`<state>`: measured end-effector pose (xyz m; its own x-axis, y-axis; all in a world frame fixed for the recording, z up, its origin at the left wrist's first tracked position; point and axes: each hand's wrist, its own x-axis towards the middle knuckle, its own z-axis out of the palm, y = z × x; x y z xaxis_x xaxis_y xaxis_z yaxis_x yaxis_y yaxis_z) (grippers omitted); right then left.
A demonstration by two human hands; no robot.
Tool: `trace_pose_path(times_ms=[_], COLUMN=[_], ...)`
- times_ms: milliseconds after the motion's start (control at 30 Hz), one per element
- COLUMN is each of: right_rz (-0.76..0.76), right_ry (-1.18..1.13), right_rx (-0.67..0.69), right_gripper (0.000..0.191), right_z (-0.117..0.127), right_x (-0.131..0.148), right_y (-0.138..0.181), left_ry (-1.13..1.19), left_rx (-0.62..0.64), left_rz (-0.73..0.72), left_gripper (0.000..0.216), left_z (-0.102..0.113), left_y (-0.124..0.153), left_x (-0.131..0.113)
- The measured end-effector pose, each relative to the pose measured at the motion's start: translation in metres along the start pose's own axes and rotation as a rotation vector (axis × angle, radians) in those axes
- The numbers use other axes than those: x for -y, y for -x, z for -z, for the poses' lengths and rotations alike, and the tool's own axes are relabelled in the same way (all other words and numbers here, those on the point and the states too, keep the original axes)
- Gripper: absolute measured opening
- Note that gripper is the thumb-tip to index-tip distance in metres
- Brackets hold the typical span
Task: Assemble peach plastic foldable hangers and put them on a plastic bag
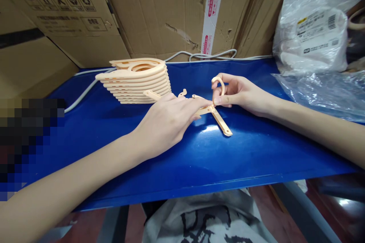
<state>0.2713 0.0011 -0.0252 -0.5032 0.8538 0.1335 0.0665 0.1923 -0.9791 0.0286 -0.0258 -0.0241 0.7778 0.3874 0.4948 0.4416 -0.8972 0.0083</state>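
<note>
A peach plastic folding clothes hanger (221,123) lies between my hands over the blue table, its flat arm with a hole at the end slanting down to the right. My left hand (168,119) is closed over its middle, index finger reaching to the joint and thumb below; the palm hides part of it. My right hand (236,93) pinches the curved hook (222,83) near its base, where it meets the hanger. Just behind my left fingers, a small curved end (183,92) shows. Left of that hand, another flat strip (152,95) sticks out.
A tall stack of matching peach hangers (139,83) stands behind my left hand. Cardboard boxes (171,15) wall the back of the blue table (176,174), with a white cable (85,97) along them. Clear plastic bags (313,41) lie at the right.
</note>
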Motion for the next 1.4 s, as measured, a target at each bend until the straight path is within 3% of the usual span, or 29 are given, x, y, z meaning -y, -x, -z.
trace_pose_path(times_ms=[400, 767, 1400], right_rz=[0.079, 0.099, 0.012], right_ry=[0.143, 0.268, 0.077], right_rx=[-0.064, -0.035, 0.045], right_gripper=[0.037, 0.046, 0.05], right_z=[-0.001, -0.006, -0.011], right_x=[0.008, 0.007, 0.01], right_y=[0.002, 0.005, 0.011], left_ry=[-0.115, -0.078, -0.1], left_rx=[0.037, 0.057, 0.039], left_rz=[-0.012, 0.042, 0.083], left_gripper=[0.028, 0.028, 0.028], left_z=[0.001, 0.0, 0.006], left_y=[-0.001, 0.001, 0.002], left_x=[0.0, -0.001, -0.008])
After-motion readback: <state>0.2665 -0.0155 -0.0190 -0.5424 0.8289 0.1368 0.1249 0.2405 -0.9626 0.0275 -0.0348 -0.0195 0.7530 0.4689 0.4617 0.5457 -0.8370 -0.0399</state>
